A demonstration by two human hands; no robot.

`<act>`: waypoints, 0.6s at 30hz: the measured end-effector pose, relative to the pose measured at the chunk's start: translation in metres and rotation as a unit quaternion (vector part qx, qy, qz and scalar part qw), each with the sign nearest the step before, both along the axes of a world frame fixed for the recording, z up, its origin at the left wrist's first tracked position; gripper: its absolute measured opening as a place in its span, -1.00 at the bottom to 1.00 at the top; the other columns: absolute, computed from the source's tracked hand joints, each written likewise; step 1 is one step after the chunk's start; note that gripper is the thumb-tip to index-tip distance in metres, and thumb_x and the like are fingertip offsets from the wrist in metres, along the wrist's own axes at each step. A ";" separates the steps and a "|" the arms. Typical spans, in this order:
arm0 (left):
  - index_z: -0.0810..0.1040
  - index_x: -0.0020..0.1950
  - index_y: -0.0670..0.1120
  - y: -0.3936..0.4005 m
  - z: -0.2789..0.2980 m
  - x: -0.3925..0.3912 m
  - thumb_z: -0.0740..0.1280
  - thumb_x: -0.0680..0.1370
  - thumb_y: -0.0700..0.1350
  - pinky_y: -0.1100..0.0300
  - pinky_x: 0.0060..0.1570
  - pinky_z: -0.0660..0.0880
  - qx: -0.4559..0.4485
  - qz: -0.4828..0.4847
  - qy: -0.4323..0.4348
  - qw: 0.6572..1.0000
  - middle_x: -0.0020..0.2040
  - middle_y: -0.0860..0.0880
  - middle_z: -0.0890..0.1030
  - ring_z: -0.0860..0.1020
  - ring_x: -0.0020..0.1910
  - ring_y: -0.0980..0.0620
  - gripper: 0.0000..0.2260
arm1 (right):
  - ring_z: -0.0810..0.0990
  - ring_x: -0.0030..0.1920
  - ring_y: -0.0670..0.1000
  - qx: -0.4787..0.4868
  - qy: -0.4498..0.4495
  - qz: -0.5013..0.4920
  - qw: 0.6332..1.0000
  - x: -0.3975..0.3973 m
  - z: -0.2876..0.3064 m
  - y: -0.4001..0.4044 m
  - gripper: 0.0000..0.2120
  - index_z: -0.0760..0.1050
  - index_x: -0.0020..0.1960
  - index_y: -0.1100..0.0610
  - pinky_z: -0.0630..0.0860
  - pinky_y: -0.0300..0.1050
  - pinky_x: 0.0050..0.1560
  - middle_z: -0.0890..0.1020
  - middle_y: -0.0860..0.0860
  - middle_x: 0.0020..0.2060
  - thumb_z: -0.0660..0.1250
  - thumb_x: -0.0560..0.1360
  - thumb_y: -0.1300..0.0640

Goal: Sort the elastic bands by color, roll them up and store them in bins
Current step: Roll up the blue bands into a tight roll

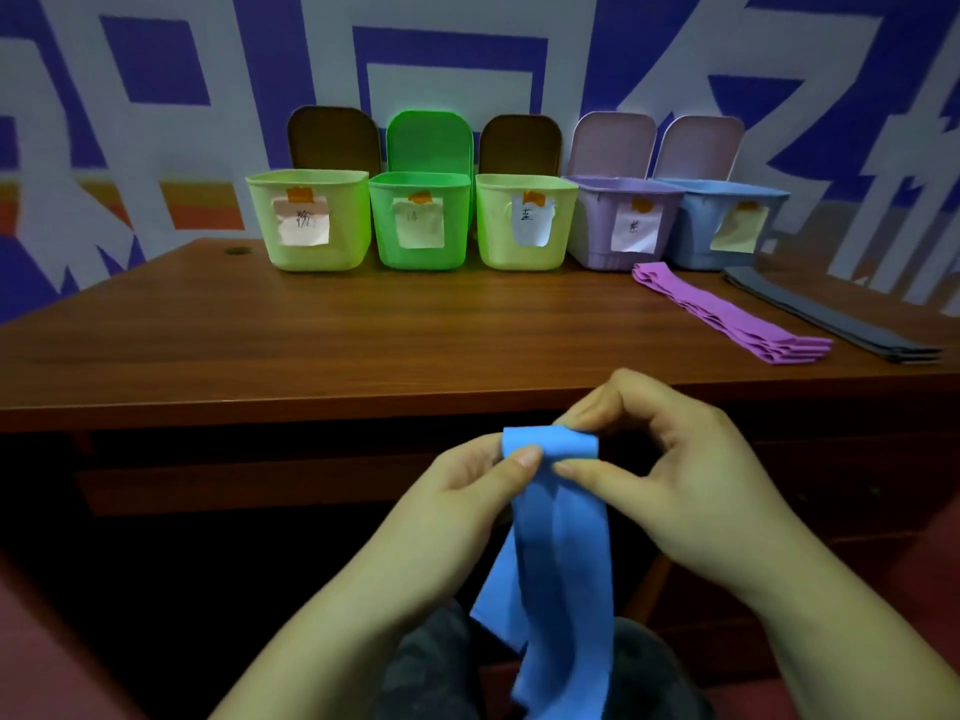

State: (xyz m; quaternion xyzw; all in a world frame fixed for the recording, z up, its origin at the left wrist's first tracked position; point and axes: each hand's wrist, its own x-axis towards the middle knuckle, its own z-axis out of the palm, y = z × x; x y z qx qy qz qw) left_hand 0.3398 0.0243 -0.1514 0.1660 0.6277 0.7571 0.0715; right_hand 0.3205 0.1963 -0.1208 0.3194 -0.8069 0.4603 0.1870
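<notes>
1. Both hands are held in front of the table's near edge, below the tabletop line, working the top end of a blue band
2. The left hand pinches the band's upper left corner — thumb on the front face, the other fingers hidden behind the fabric
3. The right hand grips the upper right part: its thumb presses on the front just beside the left thumb, and its curled fingers hook over the top edge, where the band is folded or rolled over into a short flap
4. The rest of the blue band hangs down between the forearms toward the lap, with lengthwise creases
5. On the table, along the wall, stand five open bins in a row, lids tipped up behind them, each with a paper label taped on the front: a yellow-green bin, a green bin, a second yellow-green bin, a purple bin and a light blue bin. What lies inside them cannot be seen
6. In front of the purple bin a stack of purple bands lies flat, running diagonally toward the right — beside it, further right and apart, a stack of grey bands lies the same way
</notes>
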 end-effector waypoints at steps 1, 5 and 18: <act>0.62 0.12 -0.12 -0.001 0.000 0.002 0.21 0.50 -0.03 0.07 0.13 0.50 -0.012 0.004 0.007 1.000 0.03 -0.14 0.67 0.62 0.06 -0.07 -0.69 | 0.61 -0.09 -0.07 -0.003 -0.003 0.002 1.000 0.002 -0.002 -0.001 -0.83 0.47 -0.23 -0.05 0.51 -0.19 -0.03 0.63 -0.11 -0.19 0.46 0.29 0.06; 0.53 0.21 -0.17 -0.004 0.006 0.008 0.19 0.53 -0.08 0.07 0.15 0.51 -0.039 0.004 0.029 0.999 0.10 -0.15 0.65 0.60 0.11 -0.08 -0.68 | 0.62 -0.01 -0.07 -0.037 -0.073 0.047 0.996 0.004 -0.001 -0.001 -0.76 0.48 -0.19 -0.09 0.53 -0.16 0.04 0.64 -0.09 -0.10 0.46 0.23 -0.11; 0.66 0.06 -0.12 -0.025 0.022 0.002 0.50 0.28 -0.08 0.24 -0.18 0.55 0.090 -0.076 -0.039 0.992 -0.10 -0.11 0.67 0.64 -0.16 0.01 -0.64 | 0.57 -0.04 -0.20 0.059 0.095 -0.022 0.993 0.002 0.012 -0.026 -0.76 0.60 -0.01 0.04 0.42 -0.38 -0.02 0.64 -0.16 -0.11 0.27 0.45 -0.06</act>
